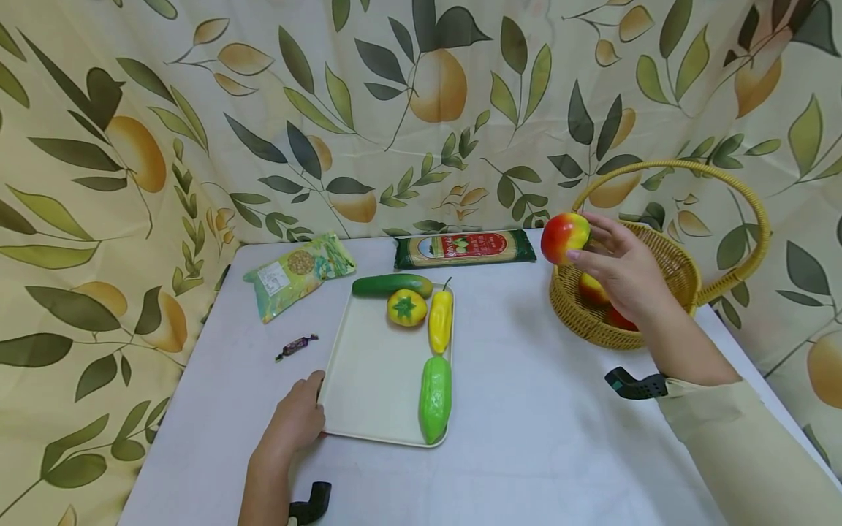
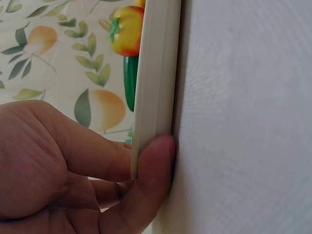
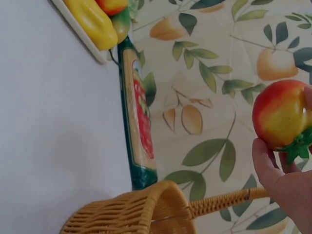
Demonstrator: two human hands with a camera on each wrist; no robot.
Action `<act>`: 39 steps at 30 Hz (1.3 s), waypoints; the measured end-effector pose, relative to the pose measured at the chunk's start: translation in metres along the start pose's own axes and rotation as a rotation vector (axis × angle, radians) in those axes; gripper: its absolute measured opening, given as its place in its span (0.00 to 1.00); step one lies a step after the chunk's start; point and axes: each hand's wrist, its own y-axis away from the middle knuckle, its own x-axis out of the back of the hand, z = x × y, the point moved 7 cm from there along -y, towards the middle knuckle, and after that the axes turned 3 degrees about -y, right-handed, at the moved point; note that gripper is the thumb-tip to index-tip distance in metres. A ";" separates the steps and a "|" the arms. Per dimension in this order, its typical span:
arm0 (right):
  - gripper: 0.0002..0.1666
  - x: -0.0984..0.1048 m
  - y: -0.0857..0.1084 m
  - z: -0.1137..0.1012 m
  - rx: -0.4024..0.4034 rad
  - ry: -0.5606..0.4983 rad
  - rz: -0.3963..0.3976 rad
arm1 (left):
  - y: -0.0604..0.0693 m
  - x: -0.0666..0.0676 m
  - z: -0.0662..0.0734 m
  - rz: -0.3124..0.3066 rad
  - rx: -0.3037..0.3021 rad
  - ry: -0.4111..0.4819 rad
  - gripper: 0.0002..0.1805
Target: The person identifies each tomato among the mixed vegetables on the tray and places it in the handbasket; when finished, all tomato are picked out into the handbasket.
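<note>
On the white-covered tabletop (image 1: 526, 416), a green-and-yellow printed plastic snack bag (image 1: 299, 274) lies left of centre, with a small dark purple wrapped candy (image 1: 297, 348) below it, both off the tray. At the lower left, the left hand (image 1: 297, 414) has its fingers closed in a pinch on the left edge of a flat cream rectangular tray (image 1: 371, 380); the left wrist view shows the rim between them. Four pieces already lie at the tray: a long dark green cucumber (image 1: 392, 286) along its upper edge, a squat yellow-and-green ribbed vegetable (image 1: 406, 307) just below, a slender yellow pepper (image 1: 440, 321) and a bumpy bright green oblong vegetable (image 1: 435, 400) down the right side. A long green packet with a red label (image 1: 465, 248) lies beyond the tray. At the right, the right hand (image 1: 621, 267) holds a round red-and-yellow fruit (image 1: 564, 239) between its partly curled fingers, raised over the left rim of a tan wicker basket (image 1: 575, 321). At least two red-and-yellow pieces (image 1: 593, 289) sit inside the basket. The work looks partway: the held fruit is not yet set down, and whether it is entering or leaving the basket cannot be told.
</note>
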 end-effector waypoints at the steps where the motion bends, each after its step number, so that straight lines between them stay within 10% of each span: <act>1: 0.46 0.002 0.000 0.001 -0.003 0.006 0.002 | 0.000 0.000 0.000 0.001 0.001 0.003 0.29; 24: 0.44 0.044 0.005 0.007 -0.025 0.107 0.045 | 0.001 0.001 -0.001 -0.011 0.015 0.015 0.28; 39: 0.44 0.059 0.009 0.014 -0.051 0.374 0.055 | 0.000 -0.001 -0.001 -0.014 -0.003 0.019 0.29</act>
